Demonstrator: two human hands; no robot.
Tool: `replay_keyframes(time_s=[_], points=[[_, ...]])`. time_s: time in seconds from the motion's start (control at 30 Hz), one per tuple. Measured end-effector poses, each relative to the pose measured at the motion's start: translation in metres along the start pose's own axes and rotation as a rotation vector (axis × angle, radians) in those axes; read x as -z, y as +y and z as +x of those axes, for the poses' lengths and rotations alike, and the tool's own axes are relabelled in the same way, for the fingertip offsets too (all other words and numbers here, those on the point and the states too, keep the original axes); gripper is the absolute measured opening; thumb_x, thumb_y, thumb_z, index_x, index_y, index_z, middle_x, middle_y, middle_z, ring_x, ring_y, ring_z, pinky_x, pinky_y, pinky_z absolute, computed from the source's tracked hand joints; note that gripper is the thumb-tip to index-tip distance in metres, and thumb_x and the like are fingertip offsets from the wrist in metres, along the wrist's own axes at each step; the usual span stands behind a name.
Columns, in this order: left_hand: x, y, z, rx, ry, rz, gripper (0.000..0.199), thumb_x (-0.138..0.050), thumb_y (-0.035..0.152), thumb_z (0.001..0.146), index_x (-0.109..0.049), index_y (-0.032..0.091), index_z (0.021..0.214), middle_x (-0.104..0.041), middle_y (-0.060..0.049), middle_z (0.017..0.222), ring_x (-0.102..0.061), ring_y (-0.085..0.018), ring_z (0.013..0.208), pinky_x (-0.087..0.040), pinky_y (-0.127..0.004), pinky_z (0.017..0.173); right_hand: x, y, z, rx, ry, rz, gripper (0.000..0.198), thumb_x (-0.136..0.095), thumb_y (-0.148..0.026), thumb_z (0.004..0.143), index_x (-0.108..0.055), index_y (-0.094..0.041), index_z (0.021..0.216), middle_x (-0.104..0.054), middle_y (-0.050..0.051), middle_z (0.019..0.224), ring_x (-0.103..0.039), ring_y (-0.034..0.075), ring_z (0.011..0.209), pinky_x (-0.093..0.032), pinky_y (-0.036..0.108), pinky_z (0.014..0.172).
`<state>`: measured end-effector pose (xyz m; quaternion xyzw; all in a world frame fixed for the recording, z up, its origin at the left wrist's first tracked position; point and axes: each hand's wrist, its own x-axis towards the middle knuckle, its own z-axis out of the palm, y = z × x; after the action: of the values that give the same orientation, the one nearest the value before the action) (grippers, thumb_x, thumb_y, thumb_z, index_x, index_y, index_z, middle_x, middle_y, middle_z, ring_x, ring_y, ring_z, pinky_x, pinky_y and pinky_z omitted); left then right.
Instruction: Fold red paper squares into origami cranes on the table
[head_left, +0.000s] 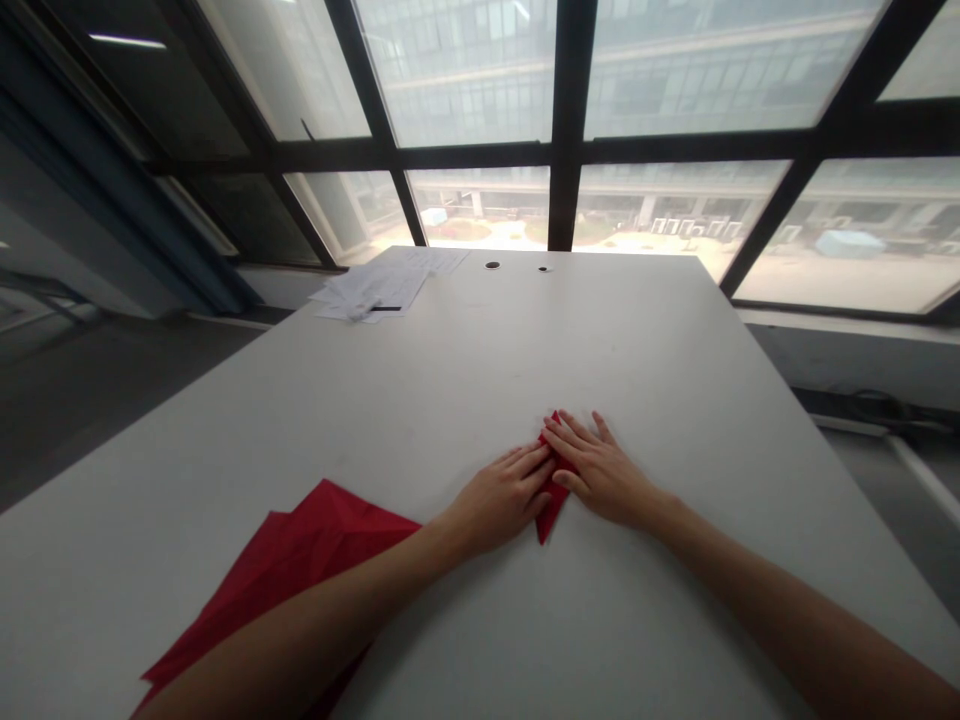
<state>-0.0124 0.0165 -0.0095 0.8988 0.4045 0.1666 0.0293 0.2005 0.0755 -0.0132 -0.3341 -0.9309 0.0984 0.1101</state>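
Note:
A small piece of folded red paper (552, 508) lies on the white table, narrow and pointed at its near and far ends. My left hand (508, 498) rests flat on its left side, fingers stretched out over it. From the right, my right hand (600, 468) presses down on the same paper with its fingers spread and thumb apart. The hands cover much of the paper's middle, so its full shape is hidden. Several larger sheets of red paper (300, 545) lie under and beside my left forearm, which hides part of them.
White printed papers (390, 280) lie at the table's far left, with a small dark strip on them. Two round holes (492, 265) show near the far edge of the white table (637, 340). Beyond stand dark-framed windows (566, 150), and a blue curtain (127, 170) hangs left.

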Motion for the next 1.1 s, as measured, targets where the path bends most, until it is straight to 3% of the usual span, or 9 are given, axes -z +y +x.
replay_keyframes(time_s=[0.43,0.9,1.1], points=[[0.0008,0.005,0.0033,-0.01,0.05,0.015,0.034,-0.052,0.025,0.099,-0.057,0.015,0.131,-0.055,-0.014,0.143,-0.049,-0.026,0.136,-0.04,-0.044,0.117,-0.0001,-0.0037,0.0022,-0.066,0.021,-0.018,0.057,-0.029,-0.048,0.104,-0.033,-0.021,0.154,-0.033,0.008,0.16,-0.018,0.027,0.152,-0.005,0.065,0.12],[-0.0018,0.0043,0.0028,-0.011,0.053,0.038,0.035,-0.053,0.025,0.098,-0.055,0.015,0.132,-0.057,-0.014,0.14,-0.052,-0.027,0.134,-0.041,-0.045,0.115,-0.0079,-0.0006,0.003,-0.132,0.024,-0.083,0.059,-0.025,-0.046,0.104,-0.028,-0.017,0.156,-0.027,0.01,0.162,-0.013,0.028,0.153,-0.005,0.064,0.12],[-0.0027,0.0028,0.0012,0.001,-0.003,0.031,0.038,-0.049,0.028,0.101,-0.051,0.015,0.136,-0.05,-0.015,0.149,-0.042,-0.025,0.142,-0.036,-0.044,0.118,-0.0038,-0.0017,0.0026,-0.08,0.008,-0.05,0.058,-0.026,-0.049,0.104,-0.028,-0.022,0.156,-0.025,0.007,0.163,-0.013,0.027,0.153,-0.006,0.065,0.12]])
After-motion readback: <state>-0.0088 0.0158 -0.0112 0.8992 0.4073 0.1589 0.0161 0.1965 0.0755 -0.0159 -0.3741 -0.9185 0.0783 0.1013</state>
